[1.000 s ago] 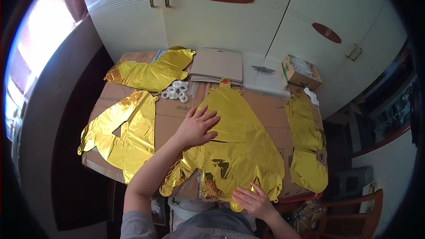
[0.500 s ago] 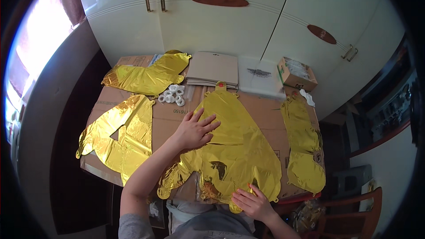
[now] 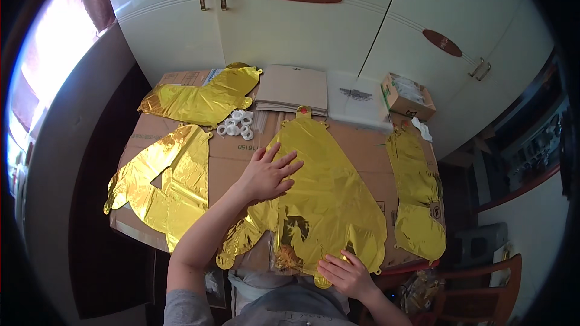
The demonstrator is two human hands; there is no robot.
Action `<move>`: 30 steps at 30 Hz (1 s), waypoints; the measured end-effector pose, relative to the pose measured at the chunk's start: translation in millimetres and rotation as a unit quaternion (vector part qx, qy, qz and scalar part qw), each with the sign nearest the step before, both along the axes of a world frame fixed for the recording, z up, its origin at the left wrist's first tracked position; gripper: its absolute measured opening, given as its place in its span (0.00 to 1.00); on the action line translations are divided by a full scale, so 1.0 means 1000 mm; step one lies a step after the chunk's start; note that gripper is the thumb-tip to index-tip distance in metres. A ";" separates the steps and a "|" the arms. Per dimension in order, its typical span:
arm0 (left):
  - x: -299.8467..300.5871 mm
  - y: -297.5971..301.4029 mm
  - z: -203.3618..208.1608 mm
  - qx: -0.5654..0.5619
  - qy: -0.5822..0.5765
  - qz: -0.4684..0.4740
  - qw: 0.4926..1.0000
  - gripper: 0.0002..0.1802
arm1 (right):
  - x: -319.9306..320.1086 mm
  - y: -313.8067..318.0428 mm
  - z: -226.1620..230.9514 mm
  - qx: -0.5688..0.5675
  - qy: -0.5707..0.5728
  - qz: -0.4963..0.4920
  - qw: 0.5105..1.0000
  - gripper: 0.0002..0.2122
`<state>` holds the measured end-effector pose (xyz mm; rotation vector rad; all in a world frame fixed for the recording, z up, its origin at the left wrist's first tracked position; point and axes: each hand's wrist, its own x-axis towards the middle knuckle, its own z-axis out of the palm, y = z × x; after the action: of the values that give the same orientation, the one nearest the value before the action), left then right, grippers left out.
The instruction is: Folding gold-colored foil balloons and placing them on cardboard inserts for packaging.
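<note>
A large flat gold foil balloon (image 3: 329,184) lies spread over cardboard in front of me, with small tabs along its edge and a red mark at its top tab. My left hand (image 3: 269,174) rests on its upper left part, fingers spread. Along its near edge my right hand (image 3: 345,273) lies on the foil, fingers stretched out and nearly together; the thumb tip is beside a crease. Wrinkles and dark reflections show in the foil between the two hands. My left forearm hides part of the balloon's left side.
More flat gold foil balloons (image 3: 172,184) lie at left, far left and right. White ribbon rolls (image 3: 237,125), stacked brown cardboard sheets (image 3: 291,87) and a small open box (image 3: 408,98) stand near the cabinet doors (image 3: 290,30). A wooden chair (image 3: 483,293) is at lower right.
The creases in the foil near my right hand have shifted slightly. Both hands stay in nearly the same places, and the whole view has moved a little.
</note>
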<state>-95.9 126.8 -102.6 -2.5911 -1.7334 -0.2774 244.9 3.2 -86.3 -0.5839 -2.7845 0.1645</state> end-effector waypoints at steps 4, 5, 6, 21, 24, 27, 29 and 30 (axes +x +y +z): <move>0.000 0.000 0.006 -0.021 -0.002 0.001 1.000 0.38 | 0.000 0.002 0.002 -0.005 0.012 -0.002 1.000 0.11; 0.001 -0.001 0.006 -0.027 0.001 0.004 1.000 0.38 | 0.001 0.001 0.001 -0.006 0.015 -0.004 1.000 0.11; 0.002 0.001 0.008 -0.032 0.004 0.006 0.999 0.39 | 0.001 0.001 0.001 -0.005 0.018 -0.007 1.000 0.10; 0.003 0.003 0.011 -0.058 0.014 0.015 0.998 0.39 | -0.001 0.000 0.002 -0.014 0.025 0.007 1.000 0.10; 0.002 0.002 0.010 -0.055 0.012 0.016 0.998 0.39 | 0.000 0.001 0.002 -0.013 0.020 0.009 1.000 0.10; 0.003 0.002 0.009 -0.053 0.014 0.017 0.998 0.39 | 0.000 0.000 0.002 -0.012 0.016 0.007 1.000 0.10; 0.004 0.003 0.009 -0.052 0.012 0.017 0.998 0.39 | 0.000 0.000 0.002 -0.012 0.014 0.006 1.000 0.10; 0.003 0.002 0.009 -0.051 0.011 0.018 0.998 0.39 | 0.000 0.001 0.002 -0.013 0.014 0.008 1.000 0.10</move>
<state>-92.6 129.1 -93.6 -2.6175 -1.8331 -0.1629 245.3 3.8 -83.9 -0.5628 -2.7645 0.2114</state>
